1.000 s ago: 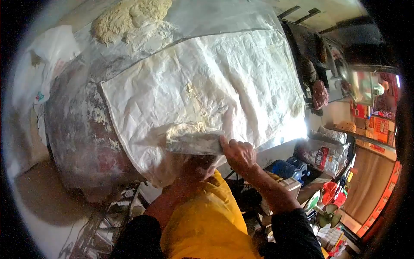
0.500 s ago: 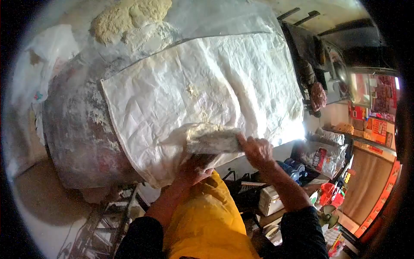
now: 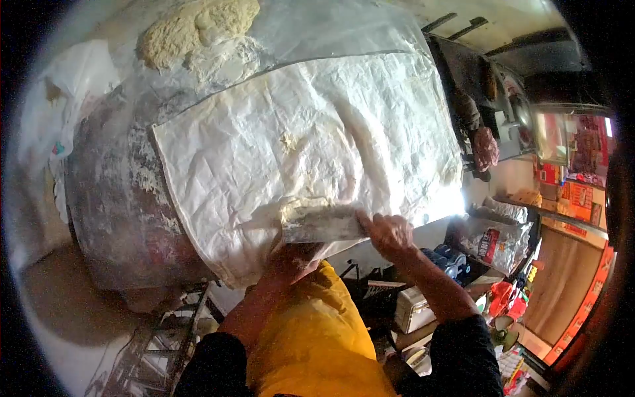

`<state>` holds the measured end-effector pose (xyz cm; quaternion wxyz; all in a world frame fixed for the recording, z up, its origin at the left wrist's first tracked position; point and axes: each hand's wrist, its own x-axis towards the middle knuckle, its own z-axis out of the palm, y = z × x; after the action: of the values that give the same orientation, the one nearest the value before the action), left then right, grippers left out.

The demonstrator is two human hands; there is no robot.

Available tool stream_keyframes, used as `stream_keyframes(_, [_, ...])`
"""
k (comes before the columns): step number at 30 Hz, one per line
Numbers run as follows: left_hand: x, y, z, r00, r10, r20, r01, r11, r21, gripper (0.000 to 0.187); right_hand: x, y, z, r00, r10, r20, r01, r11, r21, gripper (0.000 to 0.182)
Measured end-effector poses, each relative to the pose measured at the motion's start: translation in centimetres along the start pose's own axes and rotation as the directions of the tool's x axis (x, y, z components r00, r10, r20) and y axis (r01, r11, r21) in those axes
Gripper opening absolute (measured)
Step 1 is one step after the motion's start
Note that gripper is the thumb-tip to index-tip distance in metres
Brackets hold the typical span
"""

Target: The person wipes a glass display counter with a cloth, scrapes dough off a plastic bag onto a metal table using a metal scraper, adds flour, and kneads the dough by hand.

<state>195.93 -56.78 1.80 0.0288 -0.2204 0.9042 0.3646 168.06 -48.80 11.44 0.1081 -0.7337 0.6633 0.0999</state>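
A broad rectangular cleaver (image 3: pixel 323 225), dusted with flour, lies low over the near edge of a creased white cloth (image 3: pixel 251 145). My right hand (image 3: pixel 390 235) is closed around its handle end, at the right of the blade. Just below the blade is my left hand (image 3: pixel 294 261), by the near edge of the cloth; the blade and shadow hide its fingers. Pale dough scraps (image 3: pixel 304 201) lie along the blade's far edge. Another small scrap (image 3: pixel 287 141) sits farther up the cloth.
A large lump of dough (image 3: pixel 198 30) rests at the back left of the floury worktop (image 3: pixel 126 178). A plastic bag (image 3: pixel 89 73) lies at the left. To the right are a printed sack (image 3: pixel 499 241), a white box (image 3: pixel 415 308) and a red bag (image 3: pixel 506 298).
The cleaver has shifted slightly toward me and left, its flat face now showing more. My right hand has moved with it. My left hand remains below the blade.
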Motion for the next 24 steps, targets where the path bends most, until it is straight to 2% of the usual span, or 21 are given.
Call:
stream_keyframes(1, [-0.6, -0.8, 1.5, 0.996, 0.018, -0.087, -0.024, 0.997, -0.07, 0.064, 0.5, 0.8, 2.2, 0.951, -0.068, -0.301, -0.009, 0.969, -0.248, 0.056])
stream_keyframes(2, [-0.3, -0.6, 0.6, 0.997, 0.012, -0.08, -0.017, 0.998, -0.067, 0.064, 1.3, 2.5, 4.7, 0.811, -0.202, -0.549, -0.095, 0.881, -0.464, 0.059])
stream_keyframes(3, [0.3, 0.5, -1.6, 0.993, 0.062, -0.099, -0.067, 0.997, -0.048, 0.065, 1.3, 4.5, 5.9, 0.912, -0.185, -0.367, -0.037, 0.852, -0.522, 0.058])
stream_keyframes(4, [1.0, 1.8, -4.0, 0.986, 0.117, -0.123, -0.122, 0.992, -0.029, 0.067, 2.6, 6.0, 4.5, 0.858, -0.217, -0.465, -0.066, 0.853, -0.519, 0.054])
stream_keyframes(5, [1.2, 3.1, -6.2, 0.988, 0.14, -0.065, -0.133, 0.986, 0.099, 0.071, 3.6, 7.3, 3.4, 0.924, -0.115, -0.364, -0.02, 0.938, -0.347, 0.046])
stream_keyframes(6, [1.2, 3.1, -6.3, 0.987, 0.142, -0.071, -0.134, 0.985, 0.104, 0.071, 4.8, 7.4, 0.6, 0.97, 0.032, -0.24, -0.059, 0.992, -0.108, 0.036])
stream_keyframes(8, [1.1, 3.0, -6.6, 0.989, 0.142, -0.035, -0.139, 0.988, 0.069, 0.074, 5.4, 7.7, -0.5, 0.956, 0.253, -0.148, -0.252, 0.967, 0.025, 0.033])
stream_keyframes(11, [1.0, 3.0, -6.3, 0.979, 0.188, -0.082, -0.171, 0.969, 0.178, 0.07, 3.3, 6.2, -1.3, 0.957, 0.258, -0.131, -0.254, 0.966, 0.044, 0.025])
stream_keyframes(12, [1.0, 3.0, -6.0, 0.978, 0.188, -0.085, -0.171, 0.97, 0.175, 0.07, 2.1, 5.2, 0.8, 0.904, 0.028, -0.427, -0.136, 0.965, -0.226, 0.031])
stream_keyframes(13, [1.0, 3.0, -5.6, 0.975, 0.18, -0.131, -0.157, 0.973, 0.172, 0.068, 0.8, 4.1, 2.9, 0.748, -0.269, -0.607, -0.096, 0.861, -0.499, 0.037])
stream_keyframes(14, [1.0, 2.8, -5.0, 0.969, 0.17, -0.177, -0.14, 0.976, 0.169, 0.066, 0.3, 1.8, -0.4, 0.956, -0.092, -0.278, 0.076, 0.995, -0.068, 0.046])
stream_keyframes(15, [0.6, 1.9, -2.8, 0.969, 0.166, -0.183, -0.135, 0.976, 0.17, 0.066, 0.2, 0.1, -0.3, 0.989, -0.083, -0.119, 0.079, 0.996, -0.037, 0.035])
stream_keyframes(16, [-0.4, 0.4, 0.6, 0.991, -0.12, -0.052, 0.1, 0.951, -0.291, 0.065, 0.7, -1.0, -1.5, 0.962, -0.126, -0.241, 0.154, 0.983, 0.1, 0.037])
stream_keyframes(17, [-1.1, -0.7, 2.4, 0.929, -0.316, 0.191, 0.362, 0.672, -0.646, 0.065, 1.4, -1.0, -0.8, 0.983, -0.121, -0.142, 0.125, 0.992, 0.024, 0.04])
stream_keyframes(18, [-1.0, -0.8, 1.5, 0.924, -0.328, 0.197, 0.374, 0.668, -0.644, 0.065, 2.4, -0.8, 0.4, 0.994, -0.105, -0.04, 0.103, 0.993, -0.051, 0.044])
stream_keyframes(19, [-0.3, -0.4, -0.6, 0.975, -0.2, 0.095, 0.221, 0.847, -0.484, 0.064, 2.9, 1.6, 4.0, 0.953, -0.169, -0.249, 0.171, 0.985, -0.016, 0.048])
stream_keyframes(20, [0.3, 0.5, -2.9, 0.999, -0.042, 0.028, 0.048, 0.956, -0.289, 0.063, 3.9, 3.4, 3.5, 0.872, -0.297, -0.389, 0.163, 0.926, -0.341, 0.048])
stream_keyframes(21, [0.5, 1.3, -4.1, 0.991, 0.132, -0.008, -0.132, 0.988, -0.075, 0.061, 4.6, 5.7, 4.2, 0.873, -0.277, -0.401, 0.163, 0.941, -0.296, 0.045])
stream_keyframes(22, [0.5, 1.7, -4.7, 0.991, 0.13, -0.011, -0.13, 0.989, -0.077, 0.061, 5.5, 8.2, 6.4, 0.766, -0.392, -0.509, -0.009, 0.786, -0.618, 0.036])
stream_keyframes(23, [0.4, 2.0, -5.3, 0.985, 0.169, -0.024, -0.166, 0.983, 0.076, 0.063, 6.6, 8.4, 2.7, 0.888, -0.143, -0.438, -0.031, 0.93, -0.367, 0.029])
stream_keyframes(24, [0.5, 2.1, -5.7, 0.977, 0.211, -0.033, -0.198, 0.952, 0.232, 0.065, 7.7, 7.2, -2.2, 0.972, 0.204, -0.117, -0.211, 0.976, -0.053, 0.036])
